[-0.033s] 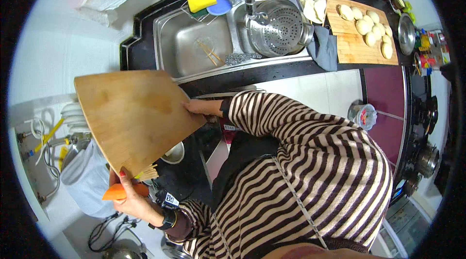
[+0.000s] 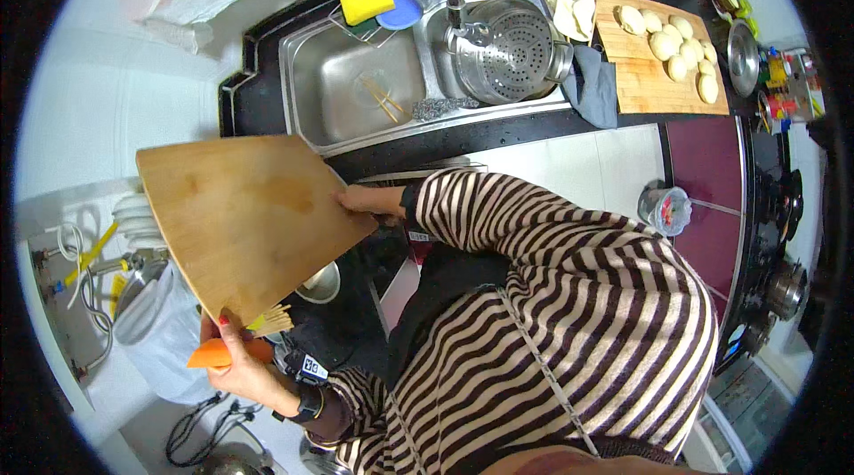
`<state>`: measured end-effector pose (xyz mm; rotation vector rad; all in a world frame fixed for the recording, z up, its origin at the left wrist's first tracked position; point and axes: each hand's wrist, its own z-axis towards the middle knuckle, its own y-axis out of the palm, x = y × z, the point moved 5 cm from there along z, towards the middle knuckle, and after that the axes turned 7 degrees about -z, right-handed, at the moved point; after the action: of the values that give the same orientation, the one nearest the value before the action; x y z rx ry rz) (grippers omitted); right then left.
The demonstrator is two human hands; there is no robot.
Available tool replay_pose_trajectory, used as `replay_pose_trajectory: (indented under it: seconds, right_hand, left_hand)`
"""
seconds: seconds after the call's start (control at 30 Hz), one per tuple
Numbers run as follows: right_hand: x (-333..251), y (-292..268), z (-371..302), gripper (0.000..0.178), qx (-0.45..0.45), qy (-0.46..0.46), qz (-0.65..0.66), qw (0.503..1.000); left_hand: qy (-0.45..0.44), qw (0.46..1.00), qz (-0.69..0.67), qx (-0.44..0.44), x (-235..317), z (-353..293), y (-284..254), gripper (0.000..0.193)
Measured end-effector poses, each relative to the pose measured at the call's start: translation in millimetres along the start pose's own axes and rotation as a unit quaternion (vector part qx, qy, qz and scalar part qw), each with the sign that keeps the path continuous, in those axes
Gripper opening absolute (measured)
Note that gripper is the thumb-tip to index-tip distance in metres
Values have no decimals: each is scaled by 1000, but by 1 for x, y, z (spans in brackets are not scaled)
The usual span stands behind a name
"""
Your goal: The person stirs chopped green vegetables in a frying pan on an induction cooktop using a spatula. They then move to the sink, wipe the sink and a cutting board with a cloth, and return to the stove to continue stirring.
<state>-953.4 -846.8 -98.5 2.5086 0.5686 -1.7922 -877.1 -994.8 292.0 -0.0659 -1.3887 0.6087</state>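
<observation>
A large wooden cutting board (image 2: 240, 208) is held up, tilted, at the left of the head view. My left hand (image 2: 245, 373), with a dark watch on its wrist, grips the board's near corner, its thumb on the board's face. In or against the same hand is an orange, flat, curved piece (image 2: 229, 353) whose kind I cannot make out. My right hand (image 2: 356, 199) is closed on the board's right edge; its fingers are partly hidden behind it. A bundle of thin wooden sticks (image 2: 277, 318) with a yellow-green band shows by the near corner; what supports it is hidden.
Beyond the board lies a double sink (image 2: 356, 75) holding a perforated steamer pot (image 2: 507, 52). Round dough pieces rest on another board (image 2: 640, 84) at the far right. A white bowl (image 2: 320, 284), a pale bag (image 2: 160, 333) and cables (image 2: 196, 435) lie low beside my hands.
The board's far edge has dipped slightly toward me. Both hands keep their hold on it.
</observation>
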Motion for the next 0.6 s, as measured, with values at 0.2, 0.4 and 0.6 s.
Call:
replay_pose_trajectory:
  seconds: [0.2,0.4,0.6]
  right_hand:
    - [-11,11,22,68,40,18,-47,998]
    - [-49,-23,-4,52,-22,-62,-159,985]
    - [-58,-240,-190,26,28,-191,179,965]
  left_hand:
    - [29,999,-13,7,-19,38,-16,35]
    - [48,999,-16,-10,-30,68,-28,33]
    - [16,998,-63,-19,-31,67,-22,36]
